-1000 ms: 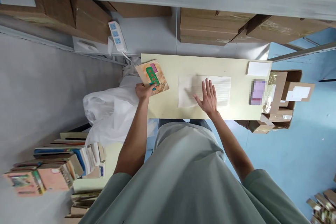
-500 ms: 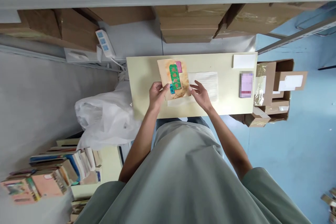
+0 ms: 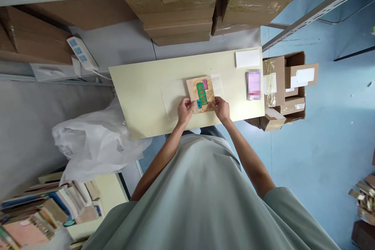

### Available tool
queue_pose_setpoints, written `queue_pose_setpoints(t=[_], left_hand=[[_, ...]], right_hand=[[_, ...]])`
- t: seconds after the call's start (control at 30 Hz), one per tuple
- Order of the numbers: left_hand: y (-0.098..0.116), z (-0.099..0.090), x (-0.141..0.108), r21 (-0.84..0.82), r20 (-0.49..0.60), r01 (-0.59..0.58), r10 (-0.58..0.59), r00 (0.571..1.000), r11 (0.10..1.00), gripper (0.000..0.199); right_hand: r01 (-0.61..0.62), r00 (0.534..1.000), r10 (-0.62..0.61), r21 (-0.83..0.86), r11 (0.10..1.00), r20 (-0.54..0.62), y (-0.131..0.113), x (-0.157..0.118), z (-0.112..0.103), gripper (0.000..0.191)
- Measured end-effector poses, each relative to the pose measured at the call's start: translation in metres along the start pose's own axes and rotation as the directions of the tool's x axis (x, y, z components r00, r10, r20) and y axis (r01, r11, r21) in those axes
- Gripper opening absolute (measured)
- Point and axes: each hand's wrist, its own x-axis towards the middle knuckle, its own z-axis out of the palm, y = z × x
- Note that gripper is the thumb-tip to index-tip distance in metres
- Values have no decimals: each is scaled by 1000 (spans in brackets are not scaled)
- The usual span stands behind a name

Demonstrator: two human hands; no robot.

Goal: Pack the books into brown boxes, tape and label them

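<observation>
A worn tan book (image 3: 202,94) with a green title panel and small pink and blue patches is held over the pale yellow table (image 3: 137,97). My left hand (image 3: 185,111) pinches its lower left edge, thumb on the cover. At its lower right edge, my right hand (image 3: 221,108) grips with the thumb on the cover too. Beneath the book lies a thin, whitish sheet (image 3: 172,95), partly covered by it. Both hands are closed on the book.
On the table's right lie a white card stack (image 3: 247,58) and a blurred pinkish item (image 3: 253,84). An open carton (image 3: 304,60) of boxes stands beyond. A white plastic bag (image 3: 93,136), a power strip (image 3: 82,53) and stacked books (image 3: 43,207) are at left.
My right hand has closed from partly spread fingers onto the book's right edge. The sheet beneath now extends further left of the book. The whole view has shifted and tilted slightly.
</observation>
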Motion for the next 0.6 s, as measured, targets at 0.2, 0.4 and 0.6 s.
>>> queue_pose_setpoints(t=[0.2,0.4,0.6], left_hand=[[-14,-8,13,114,-19,-25,28,999,993,22],[-20,-17,17,82,-11,-13,14,1000,997,23],[-19,-16,19,33,-32,12,-11,999,999,26]], right_hand=[[87,993,-101,-192,977,-66,8,9,20,35],[119,989,-137,-248,962,-56,10,5,24,38],[33,951,-101,-230,973,-291,24,12,4,37]])
